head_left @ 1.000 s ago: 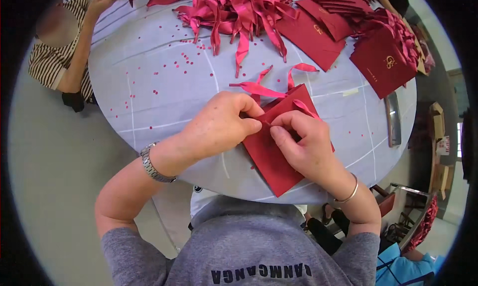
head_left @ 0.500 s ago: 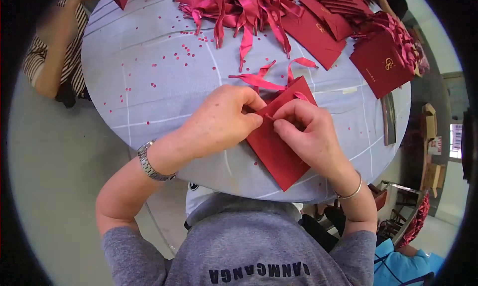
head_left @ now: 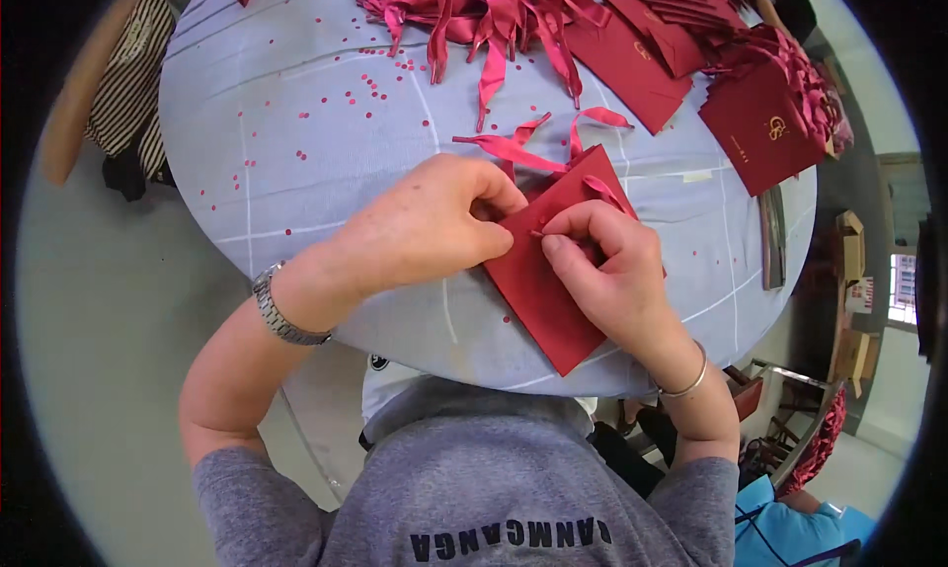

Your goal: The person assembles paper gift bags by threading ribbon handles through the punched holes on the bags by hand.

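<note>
A dark red paper gift bag (head_left: 548, 295) lies tilted on the table in front of me. My left hand (head_left: 439, 216) pinches the bag near its upper left edge, thumb on the front face and fingers behind. Close beside it, my right hand (head_left: 614, 271) is closed in a pinch on the tip of a pink-red ribbon that pokes out of the bag's front near the top. More of the ribbon (head_left: 595, 185) shows above my right fingers. Further ribbon lengths (head_left: 513, 154) trail onto the cloth beyond the bag's top edge.
A heap of pink-red ribbons (head_left: 494, 14) lies at the far side. Flat red bags (head_left: 632, 63) and bags with ribbons attached (head_left: 760, 122) sit far right. Small red paper dots (head_left: 370, 83) dot the pale tablecloth (head_left: 326, 182). Another person's arm (head_left: 89, 83) is at far left.
My left hand and forearm have shifted slightly left, with its pinch on the bag kept. My right fingers remain at the ribbon tip. The other person's arm at far left has swung lower.
</note>
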Demonstrator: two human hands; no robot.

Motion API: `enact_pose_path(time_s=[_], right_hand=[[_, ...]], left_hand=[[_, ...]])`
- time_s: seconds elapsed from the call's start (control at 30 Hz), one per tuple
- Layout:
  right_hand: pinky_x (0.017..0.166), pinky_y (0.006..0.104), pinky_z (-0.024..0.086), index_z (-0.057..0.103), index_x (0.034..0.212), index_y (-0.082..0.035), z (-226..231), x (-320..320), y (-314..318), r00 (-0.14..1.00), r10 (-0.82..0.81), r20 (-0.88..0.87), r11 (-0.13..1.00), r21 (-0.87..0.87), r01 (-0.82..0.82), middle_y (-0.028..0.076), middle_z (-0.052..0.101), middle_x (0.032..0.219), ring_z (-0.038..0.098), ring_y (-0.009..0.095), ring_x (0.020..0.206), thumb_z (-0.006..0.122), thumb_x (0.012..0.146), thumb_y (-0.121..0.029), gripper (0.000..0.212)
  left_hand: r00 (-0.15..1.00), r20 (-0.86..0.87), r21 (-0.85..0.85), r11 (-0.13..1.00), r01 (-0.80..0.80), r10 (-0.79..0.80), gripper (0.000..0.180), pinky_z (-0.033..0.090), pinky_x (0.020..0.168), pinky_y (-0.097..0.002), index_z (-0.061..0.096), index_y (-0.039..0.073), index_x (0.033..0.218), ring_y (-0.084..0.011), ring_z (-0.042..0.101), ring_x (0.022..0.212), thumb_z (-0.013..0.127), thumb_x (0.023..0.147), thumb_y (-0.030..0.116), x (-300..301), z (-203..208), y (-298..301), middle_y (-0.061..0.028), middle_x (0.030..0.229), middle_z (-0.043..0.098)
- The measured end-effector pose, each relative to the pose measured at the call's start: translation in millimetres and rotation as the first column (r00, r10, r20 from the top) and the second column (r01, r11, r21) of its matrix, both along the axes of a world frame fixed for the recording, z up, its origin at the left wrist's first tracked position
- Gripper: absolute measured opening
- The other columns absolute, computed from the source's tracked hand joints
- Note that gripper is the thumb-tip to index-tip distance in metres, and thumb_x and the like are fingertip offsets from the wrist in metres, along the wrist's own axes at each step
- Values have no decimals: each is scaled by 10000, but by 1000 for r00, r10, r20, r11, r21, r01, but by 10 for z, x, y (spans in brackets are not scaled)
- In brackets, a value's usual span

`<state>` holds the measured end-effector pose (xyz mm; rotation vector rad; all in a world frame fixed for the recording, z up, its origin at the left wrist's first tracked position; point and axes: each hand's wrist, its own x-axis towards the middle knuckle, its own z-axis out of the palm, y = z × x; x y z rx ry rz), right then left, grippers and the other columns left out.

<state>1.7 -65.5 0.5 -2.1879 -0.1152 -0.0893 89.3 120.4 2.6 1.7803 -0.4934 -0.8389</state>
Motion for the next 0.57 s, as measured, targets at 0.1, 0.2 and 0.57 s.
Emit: enact_pose_path(time_s=[0.1,0.2,0.57], right_hand=[[528,281,456,645,831,-11,17,6,27,999,-47,-2,999,-10,47,88,647,729,584,160,565,667,778,-50,70],[567,199,427,640,867,4,-13,-11,32,998,-57,-10,998,-26,57,11,639,720,533,35,632,654,821,-32,61],[542,320,503,650,812,-39,-13,-1,225,942,69,329,886,-454,93,93,650,724,642,178,607,664,775,-26,41]], left_hand=[[999,10,45,998,46,-47,226,485,704,-248,616,-56,1020,-96,577,786,623,799,-11,12,-6,5,-44,871,629],[995,100,27,999,22,-24,246,516,742,-330,650,-65,963,-233,664,804,616,747,48,14,-29,3,-178,876,683],[997,67,13,1000,26,-27,222,515,748,-344,659,-46,950,-259,665,811,601,754,40,19,-5,26,-173,877,688]])
